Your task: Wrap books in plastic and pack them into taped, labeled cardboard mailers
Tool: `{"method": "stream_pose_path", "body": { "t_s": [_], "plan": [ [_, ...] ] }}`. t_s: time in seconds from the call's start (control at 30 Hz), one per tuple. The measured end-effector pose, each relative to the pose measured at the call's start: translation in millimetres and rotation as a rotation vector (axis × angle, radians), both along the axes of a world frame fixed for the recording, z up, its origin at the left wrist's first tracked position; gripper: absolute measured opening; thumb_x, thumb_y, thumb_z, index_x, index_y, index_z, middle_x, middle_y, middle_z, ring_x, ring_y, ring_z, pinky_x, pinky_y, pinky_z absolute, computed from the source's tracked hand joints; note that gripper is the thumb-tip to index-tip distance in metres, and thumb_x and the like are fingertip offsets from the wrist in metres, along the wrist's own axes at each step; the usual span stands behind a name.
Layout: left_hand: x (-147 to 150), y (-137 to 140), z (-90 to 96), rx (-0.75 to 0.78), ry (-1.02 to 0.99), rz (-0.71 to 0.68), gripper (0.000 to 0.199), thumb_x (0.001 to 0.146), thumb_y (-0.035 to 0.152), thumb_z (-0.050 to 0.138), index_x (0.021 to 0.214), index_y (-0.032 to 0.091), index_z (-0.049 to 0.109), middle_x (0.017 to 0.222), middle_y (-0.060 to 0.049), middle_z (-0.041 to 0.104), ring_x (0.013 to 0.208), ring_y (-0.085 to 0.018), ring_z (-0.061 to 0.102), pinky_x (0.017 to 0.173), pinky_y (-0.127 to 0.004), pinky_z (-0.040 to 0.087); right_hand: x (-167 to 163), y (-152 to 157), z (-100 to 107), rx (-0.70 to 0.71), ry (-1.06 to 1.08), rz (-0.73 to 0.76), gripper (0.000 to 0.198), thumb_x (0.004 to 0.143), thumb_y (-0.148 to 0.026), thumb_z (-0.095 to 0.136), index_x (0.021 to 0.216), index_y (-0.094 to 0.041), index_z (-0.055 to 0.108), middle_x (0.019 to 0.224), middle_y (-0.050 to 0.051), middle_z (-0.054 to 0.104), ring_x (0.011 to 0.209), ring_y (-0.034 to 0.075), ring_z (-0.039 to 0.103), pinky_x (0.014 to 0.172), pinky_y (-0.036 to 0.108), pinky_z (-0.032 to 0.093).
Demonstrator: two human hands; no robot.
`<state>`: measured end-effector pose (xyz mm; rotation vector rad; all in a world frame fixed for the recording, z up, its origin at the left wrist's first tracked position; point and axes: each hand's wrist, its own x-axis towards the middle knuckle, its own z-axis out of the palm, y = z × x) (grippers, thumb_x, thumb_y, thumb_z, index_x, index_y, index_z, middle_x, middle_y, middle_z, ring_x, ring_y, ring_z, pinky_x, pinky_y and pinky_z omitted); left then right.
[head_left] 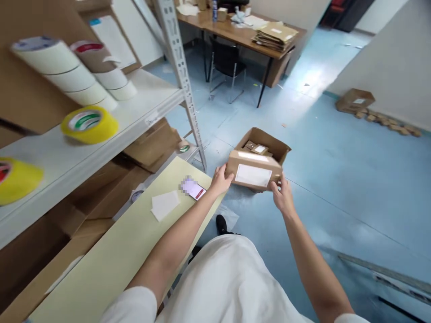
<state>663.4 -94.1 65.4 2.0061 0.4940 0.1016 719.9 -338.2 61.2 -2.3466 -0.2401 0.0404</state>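
Between my two hands is a brown cardboard box (232,165) with a white label on its side and a pale strip along its top. My left hand (221,180) grips its left end, while my right hand (283,194) has hold of the right end. Behind and below it, on the floor, stands a larger open carton (274,142) with several small labelled boxes (260,149) inside. The held box hides the carton's near side. To the left, a phone (197,191) and white paper slips (164,205) lie on a pale yellow tabletop (134,237).
A metal shelf (148,96) on the left bears several tape rolls, including a yellow roll (89,124). A wooden desk (232,32) with stacked envelopes and a black chair (228,58) stand at the back. Small boxes (387,120) line the right wall. A metal frame (387,273) is at lower right.
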Motion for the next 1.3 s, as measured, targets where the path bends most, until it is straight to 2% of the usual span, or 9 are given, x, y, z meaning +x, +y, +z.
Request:
{"method": "stream_pose_path", "body": {
  "t_s": [0.13,0.2,0.33,0.5,0.6,0.77,1.0,1.13,1.3],
  "plan": [
    [44,-19,8.8,-0.042,-0.191,-0.094,0.077,0.080,0.017,0.057,0.148,0.021,0.020,0.154,-0.007,0.025,0.142,-0.024,0.021,0.117,-0.039,0.022,9,-24,1,0.069,-0.103,-0.057,0.079,0.086,-0.051,0.044,0.150,-0.022,0.008,0.154,0.014,0.019,0.141,0.030,0.023,0.101,0.047,0.039],
    [38,-17,8.2,-0.093,-0.175,-0.100,0.082,0.080,0.019,0.058,0.149,0.023,0.014,0.156,-0.008,0.018,0.141,-0.026,0.024,0.115,-0.041,0.025,-1,-26,0,0.128,-0.082,-0.070,0.079,0.087,-0.051,0.045,0.150,-0.025,0.006,0.156,0.013,0.016,0.138,0.030,0.030,0.098,0.045,0.042],
    [-7,1,-2.2,-0.265,-0.066,-0.042,0.080,0.083,0.022,0.055,0.150,0.021,0.011,0.143,-0.016,0.043,0.116,-0.023,0.057,0.098,-0.040,0.047,-26,-18,-3,0.250,0.028,-0.047,0.073,0.085,-0.049,0.050,0.147,-0.022,0.022,0.139,0.019,0.046,0.102,0.025,0.064,0.079,0.040,0.053],
    [-103,27,-8.9,-0.229,-0.002,0.105,0.044,0.081,0.025,0.056,0.124,0.015,0.054,0.110,-0.012,0.067,0.094,-0.018,0.066,0.085,-0.033,0.052,-59,21,-3,0.253,0.165,0.164,0.051,0.084,-0.050,0.050,0.122,-0.017,0.053,0.097,0.013,0.069,0.077,0.022,0.067,0.065,0.036,0.055],
    [-180,39,-6.6,-0.189,0.002,0.251,0.037,0.080,0.027,0.057,0.115,0.017,0.060,0.108,-0.011,0.068,0.090,-0.018,0.067,0.081,-0.032,0.053,-87,65,-6,0.228,0.226,0.402,0.044,0.085,-0.051,0.049,0.109,-0.016,0.060,0.093,0.013,0.070,0.076,0.023,0.067,0.063,0.036,0.055],
    [-334,37,-0.7,-0.135,-0.031,0.687,0.035,0.080,0.029,0.056,0.113,0.020,0.061,0.106,-0.009,0.070,0.085,-0.018,0.068,0.076,-0.032,0.054,-163,151,-11,0.105,0.319,0.947,0.038,0.084,-0.051,0.051,0.102,-0.020,0.064,0.092,0.013,0.072,0.078,0.026,0.069,0.063,0.038,0.057],
    [-538,-31,-4.9,-0.049,-0.069,1.459,0.031,0.080,0.034,0.055,0.108,0.021,0.062,0.102,-0.009,0.070,0.082,-0.018,0.068,0.067,-0.028,0.054,-333,255,-7,0.003,0.331,1.709,0.036,0.086,-0.045,0.048,0.109,-0.021,0.062,0.095,0.010,0.072,0.081,0.023,0.069,0.073,0.039,0.057],
    [-589,-93,-6.3,0.000,0.045,1.825,0.032,0.082,0.035,0.052,0.108,0.020,0.062,0.100,-0.008,0.070,0.082,-0.020,0.067,0.070,-0.031,0.054,-423,280,-1,-0.050,0.363,2.128,0.035,0.088,-0.042,0.045,0.111,-0.021,0.062,0.098,0.009,0.071,0.086,0.021,0.067,0.079,0.037,0.056],
    [-602,-171,2.7,0.027,0.175,2.043,0.034,0.084,0.037,0.050,0.111,0.020,0.061,0.106,-0.010,0.069,0.090,-0.023,0.066,0.071,-0.034,0.055,-520,274,-6,-0.120,0.287,2.562,0.033,0.089,-0.038,0.043,0.109,-0.021,0.064,0.103,0.010,0.070,0.088,0.022,0.067,0.081,0.037,0.054]
  ]
}}
